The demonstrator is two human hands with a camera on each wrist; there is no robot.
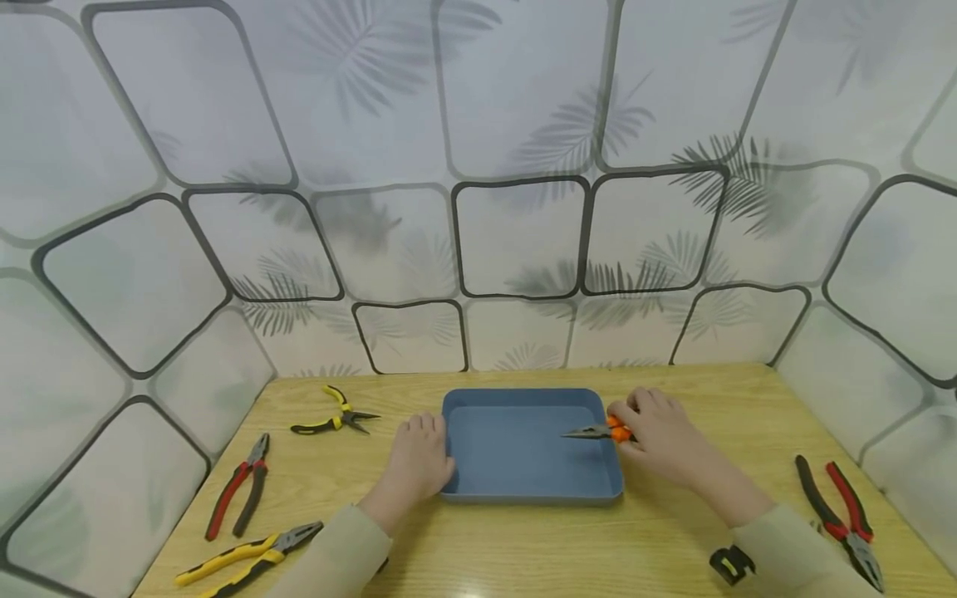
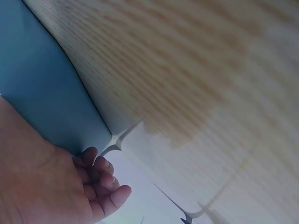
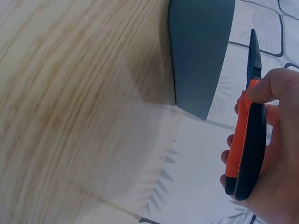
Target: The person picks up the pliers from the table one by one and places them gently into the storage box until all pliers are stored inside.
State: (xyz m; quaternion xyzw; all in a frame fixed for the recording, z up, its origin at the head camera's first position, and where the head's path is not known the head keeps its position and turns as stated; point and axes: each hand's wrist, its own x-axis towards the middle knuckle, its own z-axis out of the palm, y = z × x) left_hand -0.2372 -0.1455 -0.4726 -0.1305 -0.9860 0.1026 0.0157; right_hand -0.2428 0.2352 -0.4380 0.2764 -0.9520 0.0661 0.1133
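Note:
A shallow blue-grey tray (image 1: 523, 453) lies on the wooden table between the two hands. My right hand (image 1: 661, 436) grips needle-nose pliers by their orange and black handles; the jaws of the pliers (image 1: 589, 432) point left over the tray's right rim. In the right wrist view the thumb and fingers wrap round the handles of the pliers (image 3: 246, 135), above the tray's side wall (image 3: 198, 56). My left hand (image 1: 420, 455) rests at the tray's left edge. In the left wrist view its fingers are loosely bent beside the tray wall (image 2: 51, 84).
Yellow-black needle-nose pliers (image 1: 346, 418), red-black pliers (image 1: 247, 482) and yellow-black pliers (image 1: 262, 555) lie on the left of the table (image 1: 523, 548). Another red-black pair of pliers (image 1: 845, 523) lies at the right. A patterned cloth wall (image 1: 523, 241) encloses the back and sides.

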